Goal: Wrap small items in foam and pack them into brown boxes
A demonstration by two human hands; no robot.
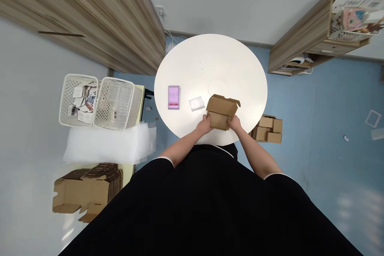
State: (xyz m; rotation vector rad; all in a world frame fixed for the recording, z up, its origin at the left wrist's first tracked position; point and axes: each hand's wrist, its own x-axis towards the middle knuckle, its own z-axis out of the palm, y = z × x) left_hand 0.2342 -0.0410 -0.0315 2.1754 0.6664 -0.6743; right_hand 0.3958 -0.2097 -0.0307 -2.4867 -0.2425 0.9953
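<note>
A small brown cardboard box (221, 111) with its lid flap raised rests on the near part of the round white table (210, 64). My left hand (204, 125) grips the box's left side, fingers closed against it. My right hand (234, 123) holds its right side the same way. Just left of the box lies a small white packet (197, 104). Farther left on the table is a pink card-like item (173, 97).
Two white mesh baskets (99, 102) stand on a side table at left, with white foam sheets (108, 144) and flat cardboard blanks (87, 192) in front. Several folded boxes (268, 129) sit on the blue floor at right. Wooden shelving (306, 48) stands at the right.
</note>
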